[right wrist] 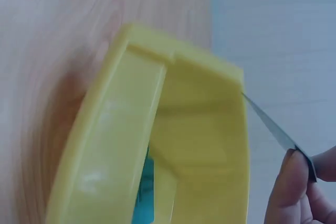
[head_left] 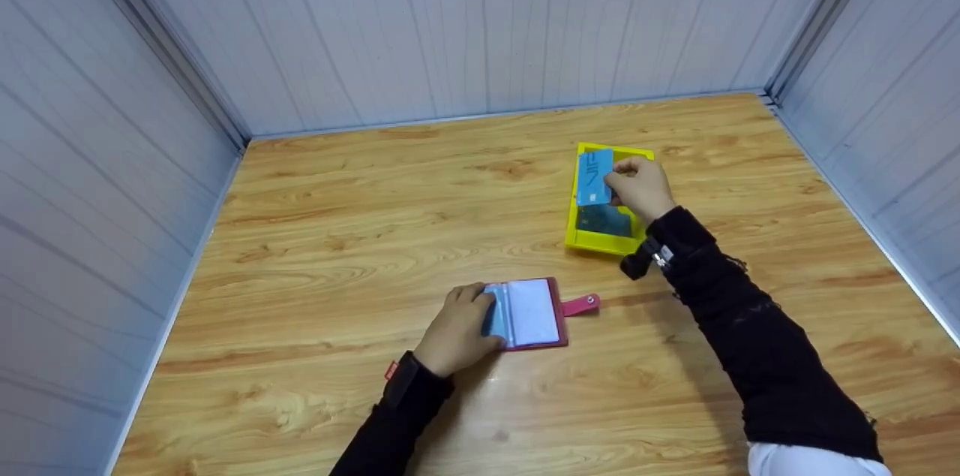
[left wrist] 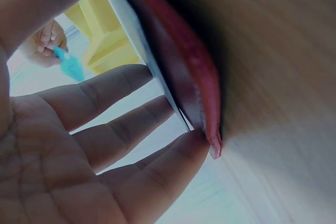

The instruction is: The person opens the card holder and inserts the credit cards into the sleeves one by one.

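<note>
A red card holder (head_left: pixel 535 312) lies spread on the wooden table, its clear sleeves facing up and a blue card showing under the left one. My left hand (head_left: pixel 456 332) holds its left side, with the thumb at the near edge and fingers at the far edge. In the left wrist view the fingertips meet the edge of the cover (left wrist: pixel 202 72). Over a yellow tray (head_left: pixel 600 242), my right hand (head_left: pixel 645 187) pinches a blue card (head_left: pixel 595 177) marked VIP by its right edge. Seen from the right wrist, that card (right wrist: pixel 270 124) is nearly edge-on beside the tray's rim.
Inside the yellow tray lies a dark card (head_left: pixel 602 219). A strap (head_left: pixel 581 305) with a snap sticks out to the right of the card holder. Pale panel walls (head_left: pixel 450 25) enclose the wooden table (head_left: pixel 360 236) at the back and both sides.
</note>
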`<state>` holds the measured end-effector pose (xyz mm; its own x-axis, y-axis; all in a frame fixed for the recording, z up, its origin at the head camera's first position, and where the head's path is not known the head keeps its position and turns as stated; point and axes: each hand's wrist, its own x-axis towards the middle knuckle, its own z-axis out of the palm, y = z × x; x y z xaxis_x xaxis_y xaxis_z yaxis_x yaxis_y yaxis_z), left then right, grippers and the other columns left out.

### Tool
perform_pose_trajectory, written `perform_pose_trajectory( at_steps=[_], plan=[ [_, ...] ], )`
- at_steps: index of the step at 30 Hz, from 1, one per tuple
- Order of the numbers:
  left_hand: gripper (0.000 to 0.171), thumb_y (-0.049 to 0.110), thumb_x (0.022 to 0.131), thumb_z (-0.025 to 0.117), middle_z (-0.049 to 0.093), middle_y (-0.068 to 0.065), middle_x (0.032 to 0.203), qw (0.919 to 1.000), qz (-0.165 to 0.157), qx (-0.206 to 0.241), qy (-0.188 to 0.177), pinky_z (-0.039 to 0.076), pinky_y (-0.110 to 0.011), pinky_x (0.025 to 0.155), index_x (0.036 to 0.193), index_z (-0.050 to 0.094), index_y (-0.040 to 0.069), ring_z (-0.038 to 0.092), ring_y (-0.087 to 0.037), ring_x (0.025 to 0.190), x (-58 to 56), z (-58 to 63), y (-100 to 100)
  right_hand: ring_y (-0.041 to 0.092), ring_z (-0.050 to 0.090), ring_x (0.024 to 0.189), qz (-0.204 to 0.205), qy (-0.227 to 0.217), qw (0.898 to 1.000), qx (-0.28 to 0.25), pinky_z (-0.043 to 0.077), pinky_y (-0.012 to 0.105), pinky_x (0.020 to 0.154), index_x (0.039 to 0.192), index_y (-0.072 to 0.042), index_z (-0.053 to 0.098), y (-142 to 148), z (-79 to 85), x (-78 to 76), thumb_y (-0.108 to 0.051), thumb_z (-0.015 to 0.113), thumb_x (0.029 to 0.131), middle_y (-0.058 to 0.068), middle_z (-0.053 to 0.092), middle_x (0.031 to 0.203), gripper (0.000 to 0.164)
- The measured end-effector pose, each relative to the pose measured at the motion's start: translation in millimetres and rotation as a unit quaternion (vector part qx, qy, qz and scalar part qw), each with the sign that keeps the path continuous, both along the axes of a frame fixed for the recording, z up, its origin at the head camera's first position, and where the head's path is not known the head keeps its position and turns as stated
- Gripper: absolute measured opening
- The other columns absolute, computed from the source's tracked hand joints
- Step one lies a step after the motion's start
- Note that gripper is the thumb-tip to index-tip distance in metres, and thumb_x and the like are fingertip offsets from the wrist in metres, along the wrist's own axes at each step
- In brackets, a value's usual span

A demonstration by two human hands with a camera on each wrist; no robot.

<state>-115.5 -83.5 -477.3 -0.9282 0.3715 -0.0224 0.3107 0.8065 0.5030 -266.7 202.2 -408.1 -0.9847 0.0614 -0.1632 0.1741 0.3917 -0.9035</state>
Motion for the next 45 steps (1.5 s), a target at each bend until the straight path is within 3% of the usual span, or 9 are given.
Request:
perform_pose_trajectory(
  at_steps=[6, 10, 16, 20, 26, 37, 45],
  plan=[
    [0.066, 0.026, 0.078, 0.080, 0.047, -0.025, 0.143, 1.0000, 0.001, 0.002, -0.001, 0.038, -0.052, 0.109, 0.132, 0.056, -0.003, 0.041, -0.045, 0.132, -0.1, 0.5, -1.5, 0.011, 0.062, 0.074, 0.050, -0.028, 0.993, -0.101, 0.057, 0.026, 0.073, 0.119, -0.002, 0.054, -19.1, -3.4, 16.6, -0.013, 0.057, 0.096, 0.002, 0.063, 0.093, 0.026],
    [0.067, 0.026, 0.077, 0.081, 0.047, -0.025, 0.143, 1.0000, 0.003, 0.001, 0.000, 0.038, -0.052, 0.109, 0.131, 0.056, -0.004, 0.042, -0.045, 0.132, -0.3, 0.7, -1.3, 0.012, 0.062, 0.076, 0.091, -0.053, 0.987, -0.125, 0.056, 0.026, 0.073, 0.110, -0.005, 0.055, -34.9, -11.9, 35.6, -0.011, 0.059, 0.094, -0.001, 0.065, 0.089, 0.017],
    [0.070, 0.027, 0.078, 0.081, 0.046, -0.025, 0.143, 1.0000, 0.002, 0.005, -0.007, 0.037, -0.052, 0.110, 0.134, 0.054, -0.004, 0.041, -0.046, 0.133, -1.6, 2.2, 0.2, 0.011, 0.062, 0.071, 0.169, -0.073, 0.973, -0.142, 0.057, 0.030, 0.069, 0.107, -0.004, 0.057, -49.8, -38.6, 73.0, -0.009, 0.062, 0.093, -0.001, 0.066, 0.084, 0.016],
    [0.071, 0.028, 0.077, 0.081, 0.046, -0.025, 0.144, 1.0000, 0.002, 0.005, -0.007, 0.037, -0.052, 0.110, 0.134, 0.054, -0.004, 0.040, -0.045, 0.134, -2.4, 3.8, 0.8, 0.010, 0.062, 0.068, 0.193, -0.106, 0.960, -0.171, 0.056, 0.026, 0.065, 0.104, -0.004, 0.057, -54.6, -56.3, 86.6, -0.009, 0.063, 0.093, -0.002, 0.065, 0.082, 0.014],
    [0.072, 0.027, 0.078, 0.081, 0.045, -0.024, 0.145, 0.9998, 0.008, 0.004, -0.017, 0.035, -0.052, 0.112, 0.136, 0.052, -0.004, 0.038, -0.044, 0.136, -3.0, 3.3, 0.8, 0.009, 0.061, 0.065, 0.207, -0.125, 0.950, -0.198, 0.055, 0.023, 0.062, 0.103, -0.004, 0.056, -55.7, -74.2, 90.8, -0.010, 0.063, 0.093, -0.003, 0.066, 0.080, 0.014],
    [0.073, 0.028, 0.078, 0.081, 0.042, -0.023, 0.148, 0.9991, 0.016, 0.005, -0.040, 0.033, -0.051, 0.113, 0.138, 0.051, -0.002, 0.035, -0.043, 0.138, -1.3, 3.1, 1.5, 0.009, 0.061, 0.064, 0.190, -0.130, 0.950, -0.210, 0.054, 0.023, 0.064, 0.099, -0.007, 0.056, -53.6, -92.5, 90.7, -0.010, 0.065, 0.091, -0.005, 0.068, 0.076, 0.013],
    [0.072, 0.027, 0.078, 0.081, 0.043, -0.023, 0.147, 0.9992, 0.015, 0.001, -0.036, 0.035, -0.051, 0.112, 0.137, 0.052, -0.002, 0.036, -0.043, 0.137, -2.1, 1.9, 1.1, 0.009, 0.061, 0.062, 0.185, -0.128, 0.952, -0.206, 0.054, 0.023, 0.063, 0.097, -0.007, 0.056, -54.9, -93.7, 92.7, -0.009, 0.066, 0.089, -0.005, 0.067, 0.075, 0.014]
  ],
)
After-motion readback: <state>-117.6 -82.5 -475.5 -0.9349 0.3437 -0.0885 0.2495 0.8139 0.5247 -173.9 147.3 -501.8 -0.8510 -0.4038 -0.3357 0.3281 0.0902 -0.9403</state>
